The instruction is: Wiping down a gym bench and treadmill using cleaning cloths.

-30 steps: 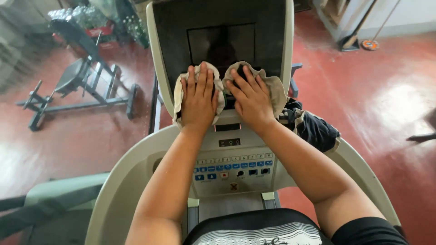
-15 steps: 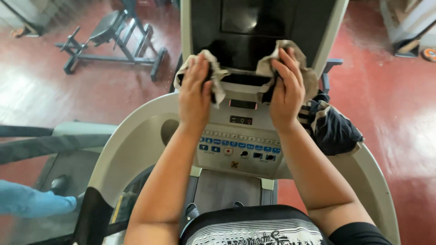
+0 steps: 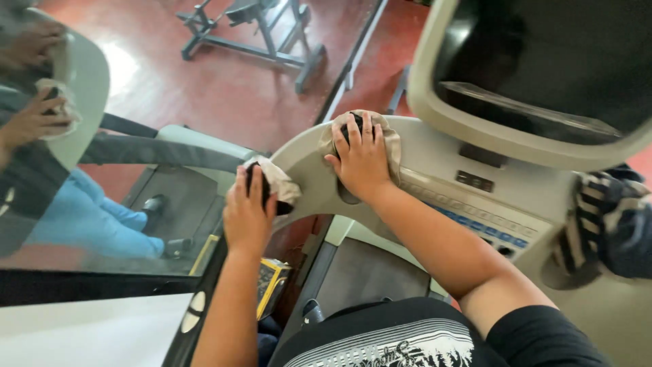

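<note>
Rags cover both handles: left hand (image 3: 248, 216) clenches one rag (image 3: 278, 182) at eight o'clock, right hand (image 3: 363, 160) presses another rag (image 3: 390, 139), fingers spread, at eleven. Cloth could slip off the treadmill (image 3: 435, 156).

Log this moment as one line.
left hand: cloth on handlebar | right hand: beige cloth on treadmill console | both hands pressing

Our left hand (image 3: 248, 214) rests on a cloth (image 3: 277, 182) over the treadmill's handlebar (image 3: 305, 178), left of our right hand (image 3: 362, 158), which presses a second cloth (image 3: 390, 139) onto the console (image 3: 475, 204). The screen (image 3: 543, 61) rises behind the console, and a striped garment (image 3: 608, 221) hangs at its right. A weight bench (image 3: 255, 34) stands on the floor (image 3: 224, 95) beyond, with another person's legs (image 3: 92, 221) at the left.
</note>
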